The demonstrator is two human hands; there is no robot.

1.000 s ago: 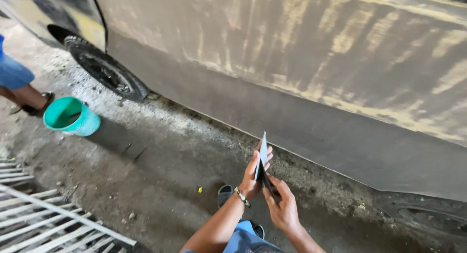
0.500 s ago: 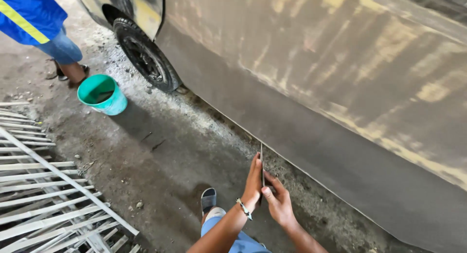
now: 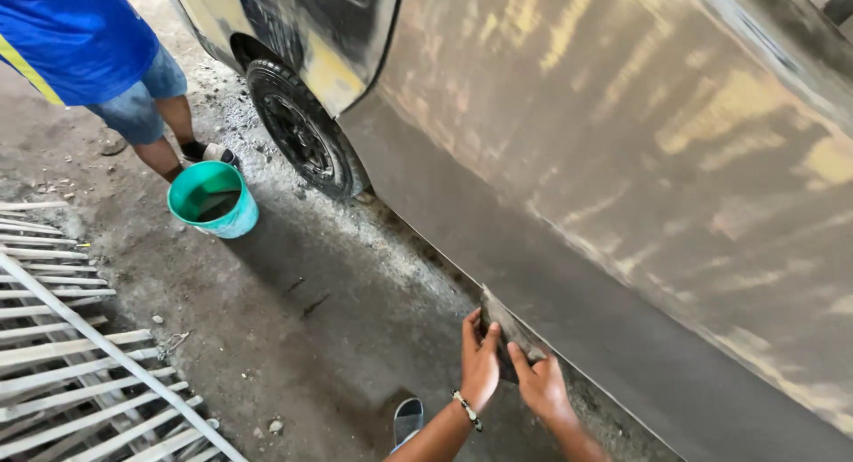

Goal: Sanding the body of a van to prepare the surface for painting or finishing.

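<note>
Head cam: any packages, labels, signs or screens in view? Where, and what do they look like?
None in view: no package, label, sign or screen.
Nearest to a container: a teal bucket, round and open-topped, on the ground by the vehicle's front wheel.
Both hands, left hand and right hand, hold a flat grey sheet against the lower edge of the vehicle's side panel, which is plain and unmarked.

Teal bucket (image 3: 213, 200), grey-and-yellow car panel (image 3: 640, 160)
</note>
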